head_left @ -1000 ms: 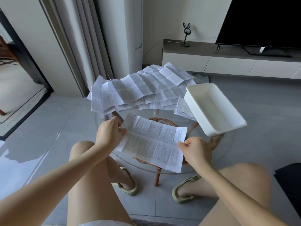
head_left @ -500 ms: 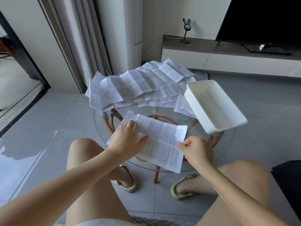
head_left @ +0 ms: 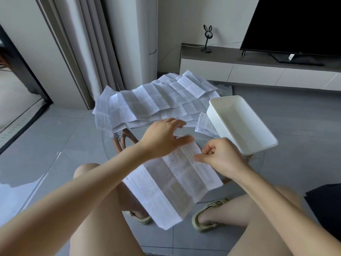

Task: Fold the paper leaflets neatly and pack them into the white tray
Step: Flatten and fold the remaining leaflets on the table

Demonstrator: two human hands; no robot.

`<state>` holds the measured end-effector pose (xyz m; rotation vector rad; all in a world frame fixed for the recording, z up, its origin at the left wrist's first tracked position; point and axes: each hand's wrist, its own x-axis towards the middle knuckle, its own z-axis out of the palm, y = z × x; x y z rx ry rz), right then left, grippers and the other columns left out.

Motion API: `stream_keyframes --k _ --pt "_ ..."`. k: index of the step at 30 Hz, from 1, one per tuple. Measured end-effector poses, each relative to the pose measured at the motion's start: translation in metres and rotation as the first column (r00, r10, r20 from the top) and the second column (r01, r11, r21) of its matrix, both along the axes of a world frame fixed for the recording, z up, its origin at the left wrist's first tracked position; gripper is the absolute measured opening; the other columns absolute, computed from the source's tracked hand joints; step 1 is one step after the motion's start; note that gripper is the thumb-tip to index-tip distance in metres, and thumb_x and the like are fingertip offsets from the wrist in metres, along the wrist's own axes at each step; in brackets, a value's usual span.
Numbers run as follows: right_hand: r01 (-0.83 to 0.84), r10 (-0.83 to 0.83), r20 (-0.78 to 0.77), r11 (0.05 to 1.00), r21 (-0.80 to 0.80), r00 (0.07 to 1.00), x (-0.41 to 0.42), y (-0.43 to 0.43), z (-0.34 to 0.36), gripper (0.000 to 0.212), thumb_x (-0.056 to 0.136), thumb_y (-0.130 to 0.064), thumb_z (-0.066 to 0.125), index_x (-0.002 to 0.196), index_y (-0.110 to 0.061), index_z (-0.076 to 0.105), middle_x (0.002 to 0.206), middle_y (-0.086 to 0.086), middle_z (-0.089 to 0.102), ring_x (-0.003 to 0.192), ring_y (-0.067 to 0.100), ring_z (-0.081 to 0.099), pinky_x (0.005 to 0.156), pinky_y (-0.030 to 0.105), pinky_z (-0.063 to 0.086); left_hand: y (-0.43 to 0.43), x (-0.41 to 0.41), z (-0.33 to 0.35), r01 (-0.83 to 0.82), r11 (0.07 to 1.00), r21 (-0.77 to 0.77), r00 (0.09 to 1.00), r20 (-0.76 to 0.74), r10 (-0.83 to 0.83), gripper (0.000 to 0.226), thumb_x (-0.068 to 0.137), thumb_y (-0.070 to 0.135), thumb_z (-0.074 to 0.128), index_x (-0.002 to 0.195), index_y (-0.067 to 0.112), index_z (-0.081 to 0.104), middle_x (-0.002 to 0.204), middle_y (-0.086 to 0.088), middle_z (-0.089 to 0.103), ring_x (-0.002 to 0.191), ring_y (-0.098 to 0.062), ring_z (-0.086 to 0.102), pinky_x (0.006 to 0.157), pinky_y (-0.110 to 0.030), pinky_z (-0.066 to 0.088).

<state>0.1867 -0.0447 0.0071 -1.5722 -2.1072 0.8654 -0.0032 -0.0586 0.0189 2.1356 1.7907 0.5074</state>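
A printed paper leaflet point(head_left: 173, 183) with fold creases hangs over the near edge of the round glass table point(head_left: 108, 143), one end toward my lap. My right hand point(head_left: 221, 156) pinches its far right edge between thumb and curled fingers. My left hand point(head_left: 164, 139) hovers over the leaflet's far end with fingers spread and relaxed; whether it touches the paper I cannot tell. A heap of unfolded leaflets point(head_left: 153, 102) lies at the back of the table. The white tray point(head_left: 241, 124) stands at the right, with nothing visible inside.
A few more leaflets point(head_left: 204, 124) lie against the tray's left wall. The table's rattan legs point(head_left: 125, 141) show through the glass, with my knees and sandalled feet below. A TV and low cabinet point(head_left: 258, 71) stand behind; curtains are at the back left.
The leaflet has swung round so that it now hangs lengthwise toward me. My left hand has left its near left part and moved forward and right over its far end. My right hand keeps its pinch.
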Motion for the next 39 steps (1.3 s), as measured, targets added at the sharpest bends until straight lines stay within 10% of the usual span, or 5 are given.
stream_keyframes --k 4,11,19,24,39 --pt "-0.101 0.101 -0.018 0.995 0.006 0.995 -0.003 0.018 0.016 0.033 0.072 -0.028 0.082 0.054 -0.021 0.054 0.035 -0.016 0.043 0.037 0.002 0.04 0.053 0.022 0.032 0.016 -0.003 0.016 0.023 0.971 -0.237 0.944 0.324 0.057 0.043 0.093 0.038 0.059 0.079 -0.003 0.062 0.055 0.007 0.041 0.041 0.001 0.038 0.04 -0.01 0.026" --pt "-0.087 0.071 -0.211 0.994 -0.07 0.975 0.008 0.028 0.014 0.033 0.075 -0.041 0.075 0.069 -0.009 0.07 0.057 -0.001 0.049 0.057 0.01 0.042 0.058 0.027 0.034 0.01 -0.017 0.009 -0.165 0.965 -0.203 0.808 0.534 0.25 0.05 0.087 0.037 0.067 0.063 -0.006 0.058 0.044 0.007 0.037 0.038 -0.007 0.031 0.037 -0.013 0.026" --pt "0.003 -0.077 -0.356 0.979 -0.204 0.931 0.007 0.015 0.004 0.014 0.081 -0.015 0.074 0.069 -0.01 0.069 0.059 0.0 0.066 0.05 0.014 0.057 0.043 0.018 0.04 -0.005 -0.037 -0.01 -0.321 0.909 -0.267 0.579 0.704 0.412 0.07 0.065 0.058 0.075 0.077 -0.01 0.063 0.068 -0.015 0.058 0.067 -0.022 0.05 0.066 -0.037 0.042" --pt "0.08 -0.155 -0.434 0.979 -0.188 0.888 0.0 0.016 -0.002 0.018 0.081 -0.005 0.073 0.066 -0.013 0.066 0.05 0.003 0.061 0.053 0.022 0.053 0.048 0.023 0.043 -0.013 -0.039 -0.011 -0.371 0.873 -0.318 0.467 0.748 0.471 0.032 0.08 0.029 0.075 0.085 -0.002 0.074 0.086 -0.017 0.073 0.08 -0.026 0.071 0.084 -0.049 0.055" --pt "0.046 -0.159 -0.479 0.97 -0.24 0.863 -0.006 0.017 0.003 0.018 0.081 0.004 0.069 0.071 -0.01 0.066 0.057 0.0 0.064 0.042 0.003 0.048 0.052 0.017 0.043 -0.015 -0.039 -0.009 -0.411 0.841 -0.351 0.336 0.8 0.498 0.052 0.068 0.027 0.083 0.09 -0.017 0.065 0.094 -0.031 0.067 0.079 -0.03 0.064 0.089 -0.055 0.049"
